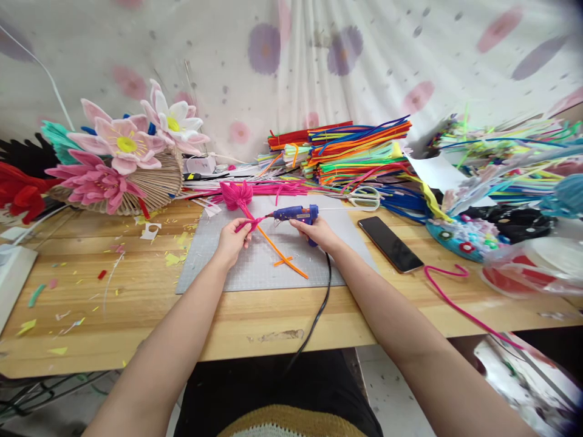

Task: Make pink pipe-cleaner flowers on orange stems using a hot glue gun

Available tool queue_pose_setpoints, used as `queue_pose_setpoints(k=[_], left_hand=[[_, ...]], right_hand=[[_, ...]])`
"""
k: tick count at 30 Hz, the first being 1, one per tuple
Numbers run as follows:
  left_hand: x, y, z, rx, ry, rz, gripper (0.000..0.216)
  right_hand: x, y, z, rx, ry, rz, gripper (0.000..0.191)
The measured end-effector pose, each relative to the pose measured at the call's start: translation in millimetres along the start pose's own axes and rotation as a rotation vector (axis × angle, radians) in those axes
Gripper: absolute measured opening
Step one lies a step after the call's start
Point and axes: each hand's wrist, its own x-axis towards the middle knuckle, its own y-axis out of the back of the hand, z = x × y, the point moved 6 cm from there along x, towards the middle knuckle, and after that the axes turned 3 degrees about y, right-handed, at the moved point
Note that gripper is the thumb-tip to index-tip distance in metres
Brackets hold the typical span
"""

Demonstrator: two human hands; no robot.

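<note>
My left hand (235,241) pinches a magenta pipe cleaner piece (250,224) above the grey cutting mat (209,267). My right hand (316,232) is wrapped round the grip of a blue hot glue gun (294,213). The gun's nozzle points left and meets, or nearly meets, the magenta piece; I cannot tell if they touch. A white glue stick (346,209) sticks out of its back end. Beyond my left hand lies a fluffy magenta pipe cleaner flower head (237,194). An orange pipe cleaner stem (285,258) with a short crosspiece runs across the mat below the gun.
Finished pipe cleaner flowers (122,145) stand at the left, near scattered scraps (173,259). Bundled pipe cleaners (355,152) are piled at the back. Scissors (365,198), a phone (390,244) and a plastic-wrapped tub (537,267) are on the right. The gun's black cord (321,309) drops over the front edge.
</note>
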Motion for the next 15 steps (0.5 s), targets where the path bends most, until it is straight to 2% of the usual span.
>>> queue_pose_setpoints(k=[5, 15], left_hand=[[-0.1, 0.8, 0.9, -0.004, -0.001, 0.009, 0.010], [0.7, 0.8, -0.1, -0.004, 0.000, -0.001, 0.010]], right_hand=[[1.1, -3.1, -0.6, 0.007, 0.032, -0.045, 0.042], [-0.7, -3.0, -1.3, -0.002, 0.008, -0.030, 0.041]])
